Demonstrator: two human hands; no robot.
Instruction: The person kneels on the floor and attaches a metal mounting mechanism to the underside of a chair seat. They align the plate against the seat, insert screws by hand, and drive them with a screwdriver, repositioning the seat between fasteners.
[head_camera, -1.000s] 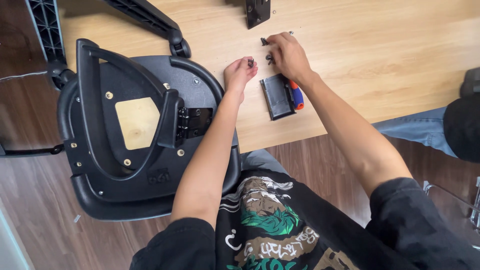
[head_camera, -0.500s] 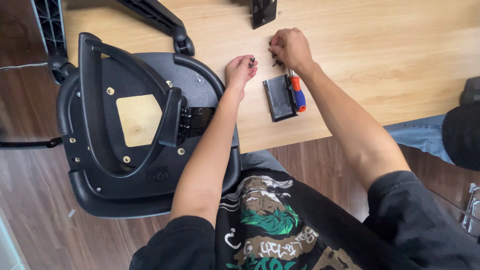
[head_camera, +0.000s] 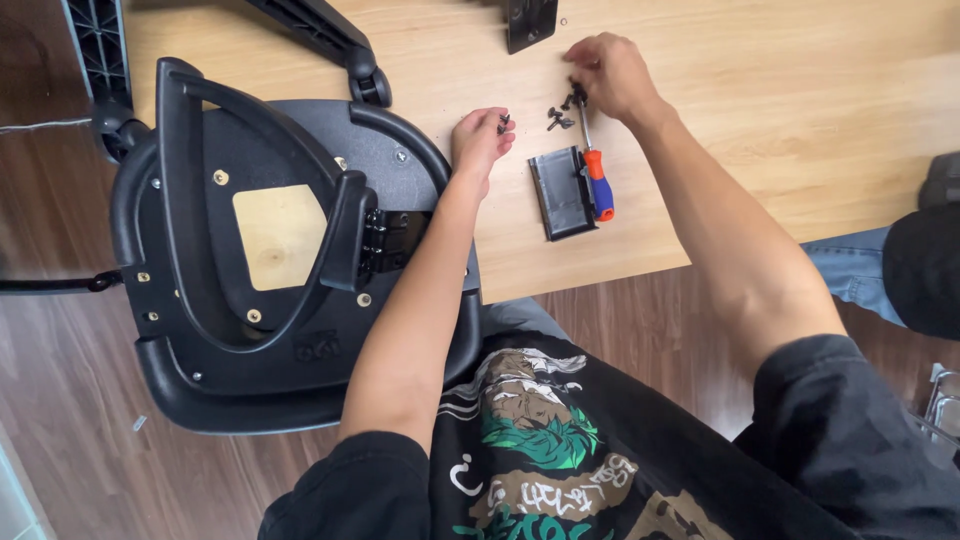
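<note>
Hands sorting black screws beside one screwdriver.
Left hand (head_camera: 480, 140) is pinching one screw (head_camera: 503, 123); right hand (head_camera: 610, 75) is curling, fingers together, over a few loose screws (head_camera: 558, 118), just above the screwdriver (head_camera: 593, 160).

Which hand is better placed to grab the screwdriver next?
Probably the right hand: it rests by the screwdriver tip and loose screws. The left hand already pinches a screw.

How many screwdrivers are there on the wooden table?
1. The screwdriver lies on the table, its orange and blue handle beside the dark flat plate and its tip near the right hand. Others may be hidden under the hands.
</note>
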